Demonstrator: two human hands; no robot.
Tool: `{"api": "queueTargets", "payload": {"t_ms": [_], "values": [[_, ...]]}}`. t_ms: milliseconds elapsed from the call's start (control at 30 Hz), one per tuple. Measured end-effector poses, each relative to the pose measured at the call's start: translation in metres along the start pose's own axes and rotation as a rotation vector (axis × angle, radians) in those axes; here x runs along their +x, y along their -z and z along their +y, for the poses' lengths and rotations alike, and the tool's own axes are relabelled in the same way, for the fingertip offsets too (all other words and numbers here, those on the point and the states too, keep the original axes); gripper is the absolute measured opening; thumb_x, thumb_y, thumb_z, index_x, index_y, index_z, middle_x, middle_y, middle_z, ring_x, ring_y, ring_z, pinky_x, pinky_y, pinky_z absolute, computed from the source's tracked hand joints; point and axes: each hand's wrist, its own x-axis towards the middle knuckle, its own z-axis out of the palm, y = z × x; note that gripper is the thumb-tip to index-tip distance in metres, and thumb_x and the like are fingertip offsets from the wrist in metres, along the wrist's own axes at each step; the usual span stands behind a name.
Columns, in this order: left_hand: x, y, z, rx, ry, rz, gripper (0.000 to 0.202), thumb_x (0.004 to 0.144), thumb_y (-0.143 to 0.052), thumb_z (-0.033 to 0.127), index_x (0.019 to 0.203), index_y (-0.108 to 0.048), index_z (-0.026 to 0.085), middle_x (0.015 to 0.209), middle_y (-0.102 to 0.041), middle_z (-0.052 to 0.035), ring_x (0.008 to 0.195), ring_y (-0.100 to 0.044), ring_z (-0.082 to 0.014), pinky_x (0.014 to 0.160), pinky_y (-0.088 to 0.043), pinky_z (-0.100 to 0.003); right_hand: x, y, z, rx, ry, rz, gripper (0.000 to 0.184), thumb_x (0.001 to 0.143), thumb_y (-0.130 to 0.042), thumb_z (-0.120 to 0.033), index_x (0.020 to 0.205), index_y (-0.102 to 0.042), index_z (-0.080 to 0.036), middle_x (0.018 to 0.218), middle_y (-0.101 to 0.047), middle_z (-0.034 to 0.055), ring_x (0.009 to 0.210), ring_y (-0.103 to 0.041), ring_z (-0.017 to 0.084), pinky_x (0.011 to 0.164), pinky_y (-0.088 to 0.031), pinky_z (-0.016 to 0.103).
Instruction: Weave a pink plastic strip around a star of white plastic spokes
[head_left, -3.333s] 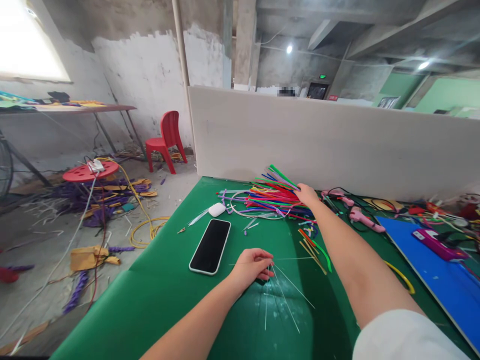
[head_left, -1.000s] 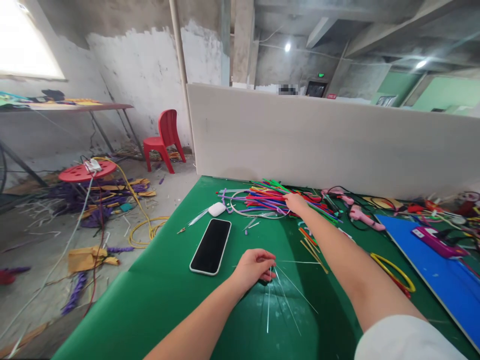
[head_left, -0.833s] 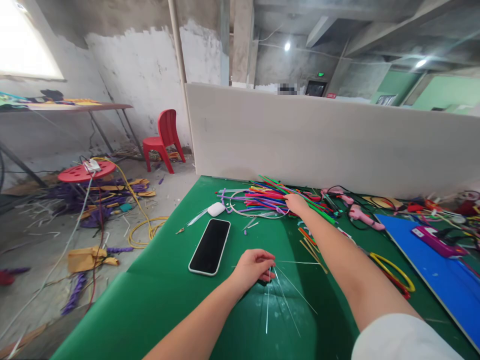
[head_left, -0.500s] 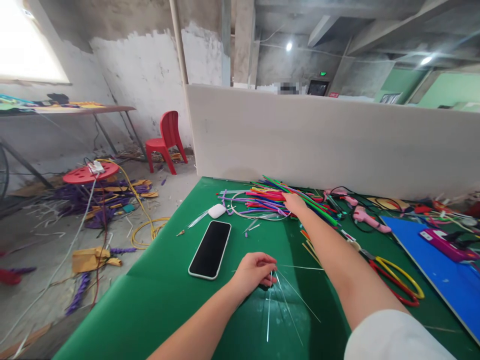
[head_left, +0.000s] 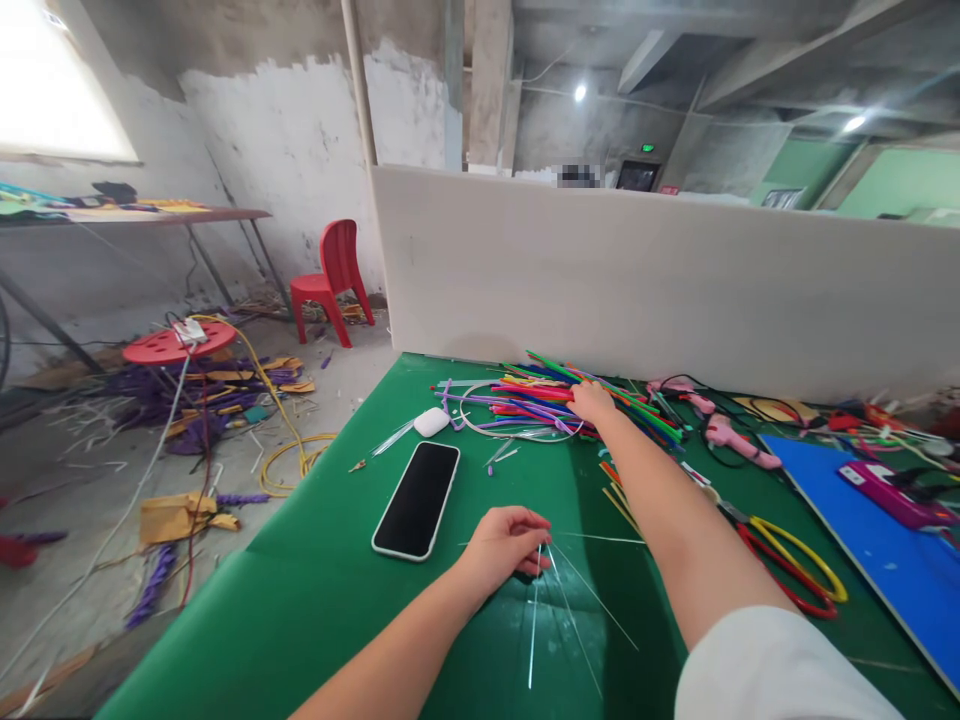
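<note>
So we've got thin, clear-looking strands (head_left: 533, 640) fanned over the green table (head_left: 315, 610), with our left hand (head_left: 506, 540) pinching their meeting point, thumb and fingertips together. They look super light, springy and a bit slippery, so we'd grip right at that bunched end; the loose tips would probably splay or kink. Our right hand (head_left: 594, 402) is up on the coloured sticks (head_left: 525, 395) piled by the partition (head_left: 600, 280); its fingers are half buried, so we can't tell if they've clamped on any. Those look light and bendy too, best taken near mid-length, though the criss-crossing neighbours would likely snag. The phone (head_left: 416, 500) and white case (head_left: 431, 421) crowd us on the left, while the red-and-yellow-handled tool (head_left: 741, 515) and pink glue gun (head_left: 739, 442) sit past our right forearm.
</note>
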Motion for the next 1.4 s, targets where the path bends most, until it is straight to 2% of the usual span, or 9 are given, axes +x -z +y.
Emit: {"api": "queueTargets", "payload": {"t_ms": [467,667,900,1200,1400], "values": [[0.000,0.000,-0.001,-0.008,0.008,0.010,0.016,0.068,-0.067,0.019,0.080,-0.059,0.010,0.070,-0.064,-0.0026,0.051,-0.062,-0.0091,0.044,-0.047,-0.016,0.012,-0.007,0.006,0.197,-0.048,-0.012,0.030,0.087,-0.050,-0.031,0.112,-0.051,-0.016,0.112,-0.054,0.0077,0.095,-0.056,0.019,0.080,-0.048,0.039],[0.001,0.000,-0.001,-0.014,0.004,0.004,0.016,0.068,-0.067,0.019,0.079,-0.058,0.010,0.070,-0.064,-0.0023,0.050,-0.061,-0.0083,0.044,-0.046,-0.015,0.012,0.002,0.016,0.341,-0.092,0.007,0.030,0.087,-0.050,-0.032,0.112,-0.051,-0.015,0.110,-0.055,0.0075,0.092,-0.057,0.018,0.077,-0.049,0.038],[0.000,0.000,-0.001,-0.011,-0.003,0.000,0.018,0.067,-0.068,0.020,0.079,-0.059,0.011,0.071,-0.064,-0.0029,0.051,-0.062,-0.0087,0.045,-0.046,-0.016,0.009,0.013,0.024,0.475,-0.030,-0.004,0.030,0.086,-0.050,-0.032,0.110,-0.053,-0.015,0.109,-0.056,0.0065,0.092,-0.057,0.019,0.077,-0.049,0.038],[0.001,0.001,-0.002,-0.015,-0.005,-0.003,0.017,0.067,-0.067,0.020,0.079,-0.059,0.011,0.071,-0.064,-0.0027,0.051,-0.062,-0.0089,0.045,-0.046,-0.016,0.010,0.010,0.020,0.517,-0.005,0.061,0.030,0.086,-0.050,-0.032,0.111,-0.052,-0.015,0.109,-0.056,0.0072,0.091,-0.057,0.018,0.077,-0.049,0.038],[0.001,0.002,-0.003,-0.018,-0.003,-0.007,0.018,0.067,-0.067,0.021,0.079,-0.059,0.011,0.070,-0.064,-0.0026,0.052,-0.062,-0.0088,0.045,-0.046,-0.016,0.013,0.009,0.024,0.462,0.018,0.086,0.030,0.086,-0.050,-0.033,0.110,-0.053,-0.014,0.108,-0.056,0.0063,0.092,-0.057,0.019,0.077,-0.049,0.038]]}}
